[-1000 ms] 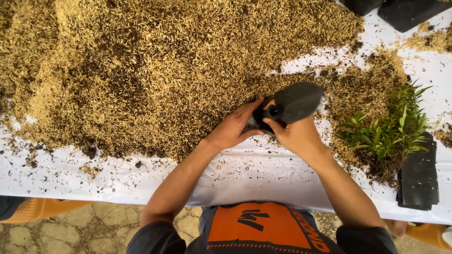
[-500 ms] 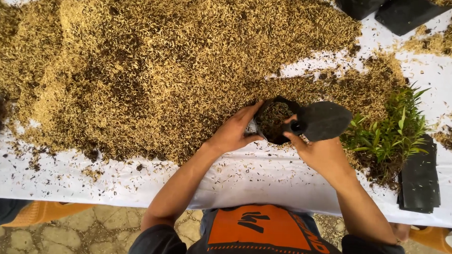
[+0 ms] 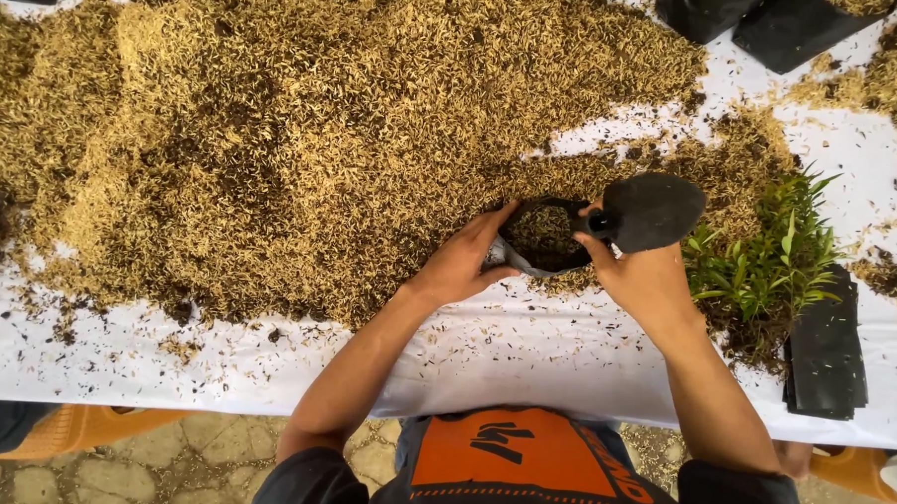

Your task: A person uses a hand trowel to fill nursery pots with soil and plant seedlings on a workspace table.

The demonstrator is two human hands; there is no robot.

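— Holding what, over there with the left hand [image 3: 460, 265]?

— Gripping the left side of a small black bag [image 3: 540, 237], fingers curled round its rim, thumb pressing underneath. Keeping its mouth wide open.

— And inside the bag?

— Showing a brown and yellow mix, filling it nearly to the top.

— Sitting where, that bag?

— Resting on the table [image 3: 525, 349], a bit right of the middle, nearer the front edge than the back edge. Touching the edge of the big heap of husks and soil [image 3: 304, 128].

— Doing what with the right hand [image 3: 638, 279]?

— Closing tight round the handle of a dark little scoop [image 3: 654, 209]. Pinching the bag's right rim too, by the look of it, though hard telling for sure. Pointing the scoop blade up and to the right, away from the bag.

— Growing just beside that hand, what?

— Lying there, a bunch of green seedlings [image 3: 771, 258] with dirt on the roots, toward the right edge of the table.

— And past those?

— Lying flat near the front right corner, a stack of empty black bags [image 3: 828, 355]. More black bags [image 3: 765, 20] sitting at the back right corner.

— Covering the table?

— Spreading under everything, a white sheet with crumbs all over.
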